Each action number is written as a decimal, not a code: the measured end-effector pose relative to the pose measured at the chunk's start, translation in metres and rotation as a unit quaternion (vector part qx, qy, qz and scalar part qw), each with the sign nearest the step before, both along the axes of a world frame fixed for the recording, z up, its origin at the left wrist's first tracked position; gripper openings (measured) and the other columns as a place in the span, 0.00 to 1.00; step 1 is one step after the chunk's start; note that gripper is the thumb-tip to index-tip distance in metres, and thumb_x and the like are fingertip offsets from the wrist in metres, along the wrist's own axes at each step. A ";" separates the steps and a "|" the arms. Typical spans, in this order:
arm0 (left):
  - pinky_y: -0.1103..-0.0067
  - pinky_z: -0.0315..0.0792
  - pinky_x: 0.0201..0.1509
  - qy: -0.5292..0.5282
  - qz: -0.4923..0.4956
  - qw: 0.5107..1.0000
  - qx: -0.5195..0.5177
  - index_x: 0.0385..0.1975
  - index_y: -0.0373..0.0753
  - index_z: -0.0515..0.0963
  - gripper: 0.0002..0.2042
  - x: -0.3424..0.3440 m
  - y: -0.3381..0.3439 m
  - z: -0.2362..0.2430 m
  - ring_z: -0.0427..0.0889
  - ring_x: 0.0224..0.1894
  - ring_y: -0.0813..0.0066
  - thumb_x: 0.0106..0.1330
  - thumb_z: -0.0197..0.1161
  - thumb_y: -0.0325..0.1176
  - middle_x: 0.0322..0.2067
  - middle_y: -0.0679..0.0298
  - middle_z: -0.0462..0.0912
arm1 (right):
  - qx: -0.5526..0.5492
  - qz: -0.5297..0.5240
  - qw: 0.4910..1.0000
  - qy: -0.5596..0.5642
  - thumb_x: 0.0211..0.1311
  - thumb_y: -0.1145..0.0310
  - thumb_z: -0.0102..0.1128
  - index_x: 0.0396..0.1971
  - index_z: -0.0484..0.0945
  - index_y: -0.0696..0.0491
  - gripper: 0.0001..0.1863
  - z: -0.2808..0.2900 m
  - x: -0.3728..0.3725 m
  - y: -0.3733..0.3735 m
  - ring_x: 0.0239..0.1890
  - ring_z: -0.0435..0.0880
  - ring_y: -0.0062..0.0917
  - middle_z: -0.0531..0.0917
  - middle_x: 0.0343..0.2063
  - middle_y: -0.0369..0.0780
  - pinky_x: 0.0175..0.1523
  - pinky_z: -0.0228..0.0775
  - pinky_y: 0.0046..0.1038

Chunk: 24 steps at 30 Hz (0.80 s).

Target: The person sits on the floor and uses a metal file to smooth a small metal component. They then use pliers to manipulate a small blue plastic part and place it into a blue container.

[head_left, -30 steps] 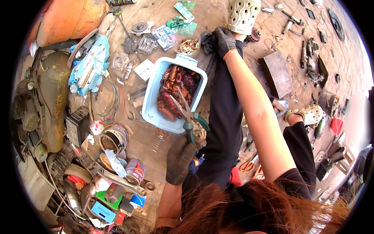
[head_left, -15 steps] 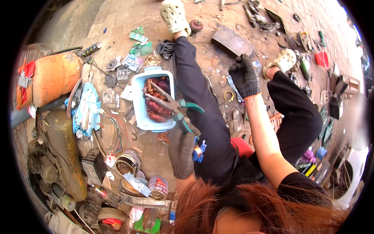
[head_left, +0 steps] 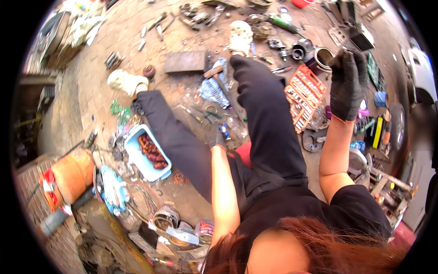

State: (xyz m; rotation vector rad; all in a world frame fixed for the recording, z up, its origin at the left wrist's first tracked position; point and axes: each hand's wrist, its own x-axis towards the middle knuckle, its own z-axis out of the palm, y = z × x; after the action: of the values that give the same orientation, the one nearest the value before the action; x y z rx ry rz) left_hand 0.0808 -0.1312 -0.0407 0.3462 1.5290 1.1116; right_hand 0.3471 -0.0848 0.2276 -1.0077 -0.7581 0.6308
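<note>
My left hand [head_left: 216, 137], in a dark glove, is low between my legs. Close by are green-handled pliers [head_left: 212, 115] and a small blue part [head_left: 224, 131]. The hand's fingers are small and blurred, so whether it grips the pliers is unclear. Raised at the right, my gloved right hand [head_left: 349, 84] has its fingers curled together. Whatever they pinch, if anything, is hidden. Left of my left leg stands a light blue basin [head_left: 165, 172] holding reddish-brown copper windings [head_left: 152, 150].
An orange case of sockets [head_left: 306, 93] lies open beyond my right leg. A hammer [head_left: 220, 82] rests on a blue cloth, near a flat metal block [head_left: 185, 61]. At the left lies an orange gas cylinder [head_left: 75, 173]. Tins, wires and scrap parts crowd the lower left.
My view has swung to the right. The left hand and the pliers have moved away from the basin to between my legs. My right hand has moved right, away from the metal block.
</note>
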 end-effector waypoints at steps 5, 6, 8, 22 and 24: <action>0.80 0.67 0.36 -0.012 -0.048 0.997 -0.061 0.43 0.35 0.74 0.13 0.037 -0.016 -0.025 0.72 0.34 0.77 0.62 0.57 0.33 0.33 0.65 0.73 | -0.169 -0.203 0.960 -0.092 0.61 0.70 0.59 0.38 0.77 0.56 0.08 -0.088 0.135 -0.026 0.23 0.72 0.13 0.79 0.25 0.33 0.29 0.64 0.17; 0.80 0.67 0.37 -0.017 -0.062 0.996 -0.068 0.44 0.35 0.73 0.13 0.045 -0.017 -0.027 0.72 0.35 0.76 0.62 0.57 0.34 0.34 0.65 0.73 | -0.225 -0.215 0.948 -0.072 0.60 0.68 0.60 0.38 0.77 0.57 0.09 -0.106 0.158 -0.036 0.21 0.71 0.14 0.79 0.24 0.33 0.28 0.63 0.17; 0.79 0.67 0.39 -0.013 -0.073 0.994 -0.082 0.45 0.35 0.73 0.14 0.041 -0.021 -0.027 0.72 0.37 0.75 0.63 0.56 0.35 0.36 0.65 0.73 | -0.252 -0.246 0.934 -0.060 0.59 0.69 0.61 0.37 0.78 0.59 0.10 -0.153 0.182 -0.034 0.20 0.70 0.14 0.77 0.21 0.33 0.25 0.62 0.19; 0.74 0.65 0.53 0.001 -0.154 0.979 -0.134 0.53 0.36 0.68 0.19 -0.019 -0.009 -0.008 0.70 0.50 0.67 0.67 0.49 0.40 0.49 0.61 0.72 | -0.454 -0.270 0.828 -0.188 0.51 0.61 0.66 0.35 0.82 0.58 0.16 -0.394 0.243 0.092 0.29 0.80 0.23 0.84 0.28 0.40 0.38 0.72 0.26; 0.74 0.65 0.55 0.007 -0.122 0.984 -0.128 0.55 0.36 0.68 0.20 -0.027 -0.009 -0.002 0.70 0.52 0.66 0.68 0.48 0.41 0.51 0.60 0.72 | -0.488 -0.255 0.813 -0.189 0.48 0.59 0.66 0.35 0.83 0.54 0.17 -0.397 0.234 0.114 0.38 0.83 0.31 0.85 0.34 0.44 0.47 0.72 0.30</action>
State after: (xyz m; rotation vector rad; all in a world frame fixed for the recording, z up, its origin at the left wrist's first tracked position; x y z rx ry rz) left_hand 0.0541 -0.1403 -0.0423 0.3536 1.5725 0.7134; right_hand 0.5811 0.0297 -0.1695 -2.2558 -0.4241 0.3131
